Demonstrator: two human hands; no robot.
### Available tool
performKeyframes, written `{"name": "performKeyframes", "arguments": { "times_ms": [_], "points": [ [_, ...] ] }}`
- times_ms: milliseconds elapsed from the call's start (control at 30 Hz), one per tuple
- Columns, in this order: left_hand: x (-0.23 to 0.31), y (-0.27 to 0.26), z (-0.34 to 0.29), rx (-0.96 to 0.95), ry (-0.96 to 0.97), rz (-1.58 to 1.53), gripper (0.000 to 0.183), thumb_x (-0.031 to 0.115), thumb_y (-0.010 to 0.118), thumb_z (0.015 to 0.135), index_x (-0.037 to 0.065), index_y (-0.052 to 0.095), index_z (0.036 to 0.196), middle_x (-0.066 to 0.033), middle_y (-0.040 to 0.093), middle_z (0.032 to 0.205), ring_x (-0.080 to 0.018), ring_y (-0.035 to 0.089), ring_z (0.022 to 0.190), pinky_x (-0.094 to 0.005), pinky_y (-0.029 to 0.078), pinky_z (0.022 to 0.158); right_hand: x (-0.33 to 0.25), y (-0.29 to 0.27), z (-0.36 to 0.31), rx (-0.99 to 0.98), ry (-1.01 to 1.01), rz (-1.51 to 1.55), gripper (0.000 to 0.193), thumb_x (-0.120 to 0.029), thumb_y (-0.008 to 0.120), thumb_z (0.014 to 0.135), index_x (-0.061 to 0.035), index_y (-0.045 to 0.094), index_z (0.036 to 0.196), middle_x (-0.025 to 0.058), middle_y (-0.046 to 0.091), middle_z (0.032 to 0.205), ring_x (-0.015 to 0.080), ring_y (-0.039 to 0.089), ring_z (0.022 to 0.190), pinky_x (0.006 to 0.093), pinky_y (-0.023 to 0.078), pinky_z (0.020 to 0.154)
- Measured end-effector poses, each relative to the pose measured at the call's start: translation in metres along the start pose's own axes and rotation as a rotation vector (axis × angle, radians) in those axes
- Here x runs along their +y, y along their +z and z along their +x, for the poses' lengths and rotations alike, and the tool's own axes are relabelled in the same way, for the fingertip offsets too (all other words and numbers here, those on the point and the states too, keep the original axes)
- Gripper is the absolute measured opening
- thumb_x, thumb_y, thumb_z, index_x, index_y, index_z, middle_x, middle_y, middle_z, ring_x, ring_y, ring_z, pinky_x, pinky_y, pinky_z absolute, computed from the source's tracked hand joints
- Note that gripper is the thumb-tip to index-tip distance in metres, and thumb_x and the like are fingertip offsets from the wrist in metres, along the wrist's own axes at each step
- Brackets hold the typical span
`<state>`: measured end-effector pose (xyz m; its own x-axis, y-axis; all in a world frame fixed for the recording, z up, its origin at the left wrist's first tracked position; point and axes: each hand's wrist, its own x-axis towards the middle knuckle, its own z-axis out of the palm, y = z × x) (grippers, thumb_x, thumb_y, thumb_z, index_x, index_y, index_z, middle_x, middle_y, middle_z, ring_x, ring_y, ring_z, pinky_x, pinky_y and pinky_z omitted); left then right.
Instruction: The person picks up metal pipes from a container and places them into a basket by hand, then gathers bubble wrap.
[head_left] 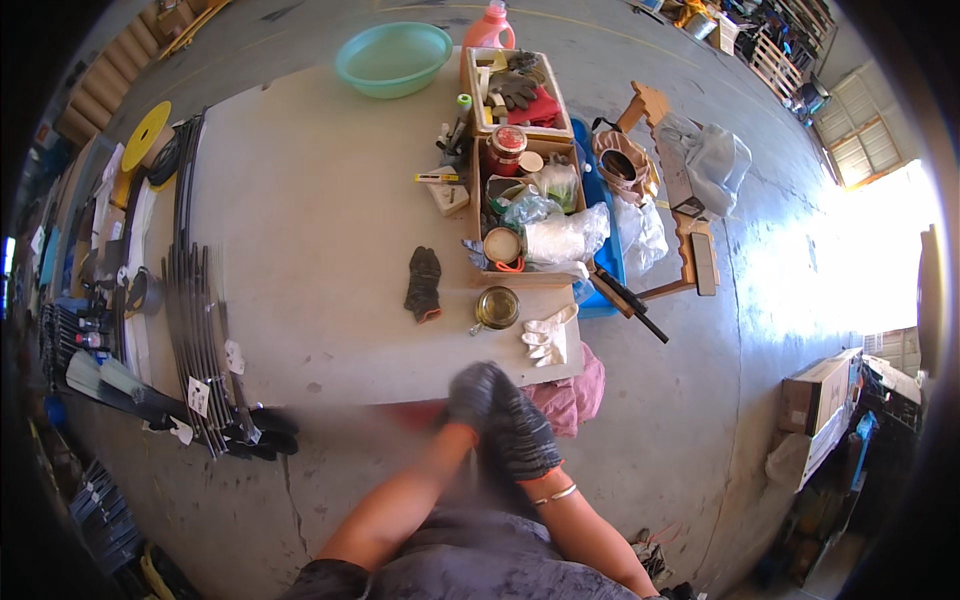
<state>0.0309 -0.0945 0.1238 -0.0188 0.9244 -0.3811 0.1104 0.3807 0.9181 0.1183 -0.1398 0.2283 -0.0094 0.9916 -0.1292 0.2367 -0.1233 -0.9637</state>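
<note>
Dark shirt (465,560), gloved hands (525,438) touching, grip unclear

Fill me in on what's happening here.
A person is at a table, the dark-gloved left hand and right hand brought together by its near edge. They are blurred, so whether anything is held between them can't be told. On the table near them are a glass vessel, a white glove and a loose dark glove; a filled cardboard box stands just beyond the vessel.
</note>
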Motion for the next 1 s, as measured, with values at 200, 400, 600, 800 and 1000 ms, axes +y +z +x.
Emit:
{"name": "performKeyframes", "arguments": {
  "times_ms": [200, 400, 600, 800, 1000],
  "points": [
    [-0.051, -0.122, 0.082, 0.209, 0.185, 1.281, 0.016, 0.019, 0.052, 0.081, 0.009, 0.057, 0.069, -0.0124, 0.058, 0.062, -0.0288, 0.06, 0.061, -0.0394, 0.048, 0.056, -0.049, -0.051, -0.051, -0.072, 0.723, 1.004, 0.037, -0.016, 0.048, 0.095, 0.0049, 0.045, 0.125, 0.0168, 0.058, 0.116, 0.024, 0.058, 0.105, 0.036, 0.048, 0.088],
    [-0.036, -0.221, 0.032, 0.387, -0.001, 0.353, 0.025, 0.025, 0.055, 0.088, 0.012, 0.051, 0.067, 0.0002, 0.047, 0.054, -0.0109, 0.041, 0.044, -0.0261, 0.034, 0.041, 0.035, -0.177, 0.052, 0.115, 0.304, -0.043, 0.036, -0.002, 0.056, 0.086, 0.0035, 0.05, 0.12, 0.0111, 0.064, 0.098, 0.0152, 0.061, 0.085, 0.0278, 0.051, 0.076],
    [-0.027, -0.19, -0.041, 0.454, 0.063, 0.426, 0.024, 0.018, 0.058, 0.087, 0.009, 0.052, 0.065, 0.0059, 0.045, 0.058, -0.0044, 0.041, 0.051, -0.0217, 0.034, 0.049, 0.023, -0.192, 0.295, 0.205, -0.362, -0.725, 0.044, -0.002, 0.065, 0.073, -0.0023, 0.055, 0.115, 0.0127, 0.061, 0.109, 0.0267, 0.06, 0.101, 0.0361, 0.047, 0.084],
    [-0.013, -0.151, -0.101, 0.579, -0.41, 0.156, 0.024, 0.016, 0.06, 0.083, 0.003, 0.054, 0.064, 0.0016, 0.053, 0.058, -0.0075, 0.043, 0.054, -0.0282, 0.039, 0.051, 0.069, -0.188, 0.397, -0.369, -0.406, -1.544, 0.09, -0.011, 0.08, 0.057, -0.0084, 0.035, 0.134, 0.0118, 0.038, 0.139, 0.0279, 0.033, 0.132, 0.041, 0.027, 0.107],
    [-0.027, -0.127, -0.114, 0.678, -0.369, 0.039, 0.02, 0.01, 0.06, 0.082, 0.004, 0.055, 0.064, 0.0026, 0.052, 0.058, -0.007, 0.044, 0.054, -0.0273, 0.039, 0.051, 0.079, -0.2, 0.423, -0.495, -0.454, -1.274, 0.077, -0.018, 0.079, 0.057, -0.0094, 0.046, 0.126, 0.0138, 0.053, 0.123, 0.0303, 0.049, 0.116, 0.0415, 0.036, 0.1]
  ]
}}
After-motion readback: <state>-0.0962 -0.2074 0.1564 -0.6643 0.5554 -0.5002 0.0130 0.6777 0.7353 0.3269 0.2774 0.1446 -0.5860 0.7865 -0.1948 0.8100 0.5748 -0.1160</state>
